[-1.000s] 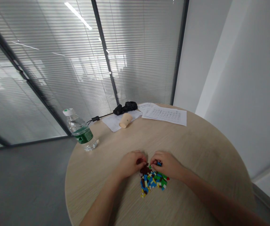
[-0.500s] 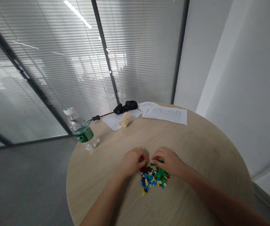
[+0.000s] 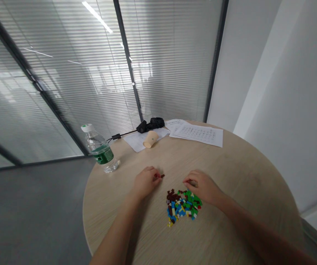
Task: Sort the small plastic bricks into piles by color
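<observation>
Two bare hands work over a round wood bench (image 3: 244,176). The left hand (image 3: 146,183) is just past the far left side of a pile of bricks (image 3: 183,206). Its fingers (image 3: 155,175) are pinched shut on a small red brick (image 3: 162,176), which pokes out from the tips. This brick is off the pile and well up from it.

The right hand (image 3: 202,187) is curved over, with its fingers (image 3: 188,180) pointing down, close to the far edge of the pile. They may hold something small, but I cannot tell, as the hand hides it.

The pile lies flat on the bench, between the two hands. It has dark red, green, blue, yellow and white bricks, with the dark red ones mostly at one end and the green ones at the other. Nearly all the bricks are in this loose pile. Only the one red brick is clearly out, and no built shape can be seen.

Farther off on the bench stand a clear water bottle (image 3: 100,151) with a green label and a tan cup (image 3: 150,140) lying on its side on a sheet of paper (image 3: 139,144). Printed papers (image 3: 197,134) and a black bundle (image 3: 154,125) lie near the far edge. Behind them is a glass wall (image 3: 64,92) with blinds.
</observation>
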The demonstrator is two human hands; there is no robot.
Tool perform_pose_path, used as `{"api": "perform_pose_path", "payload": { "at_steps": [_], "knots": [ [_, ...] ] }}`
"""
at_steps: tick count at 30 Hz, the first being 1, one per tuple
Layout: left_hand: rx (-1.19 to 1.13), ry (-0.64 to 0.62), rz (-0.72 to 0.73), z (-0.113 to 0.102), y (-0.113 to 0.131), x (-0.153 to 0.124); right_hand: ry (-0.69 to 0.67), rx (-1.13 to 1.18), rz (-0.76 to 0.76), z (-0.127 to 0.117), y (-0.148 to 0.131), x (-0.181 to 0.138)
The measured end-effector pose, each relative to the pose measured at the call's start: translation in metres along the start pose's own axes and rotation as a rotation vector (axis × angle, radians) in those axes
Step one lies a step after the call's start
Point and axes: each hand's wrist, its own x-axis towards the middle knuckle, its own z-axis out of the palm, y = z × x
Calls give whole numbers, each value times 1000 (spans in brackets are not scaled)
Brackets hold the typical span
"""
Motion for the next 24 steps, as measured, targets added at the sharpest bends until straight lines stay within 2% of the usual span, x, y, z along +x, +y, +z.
{"api": "perform_pose_path", "payload": {
  "at_steps": [4, 9, 12, 14, 16, 19, 24],
  "knots": [
    [4, 1, 3, 3, 4, 0, 11, -19, 25, -2, -1, 1],
    [-33, 65, -28, 7, 3, 0, 18, -25, 45, -4, 2, 1],
    [-80, 108, 55, 13, 3, 2, 22, -16, 25, -3, 2, 0],
    [-103, 97, 141, 17, 4, 4, 16, -1, -24, 0, 0, 0],
    [-110, 72, 166, 18, 5, 5, 10, 17, -88, 4, -4, -1],
    [-106, 57, 116, 15, 4, 5, 4, 39, -150, 10, -8, -2],
    [-48, 45, 39, 6, 0, 2, -37, 38, -142, 16, -11, -4]
  ]
}}
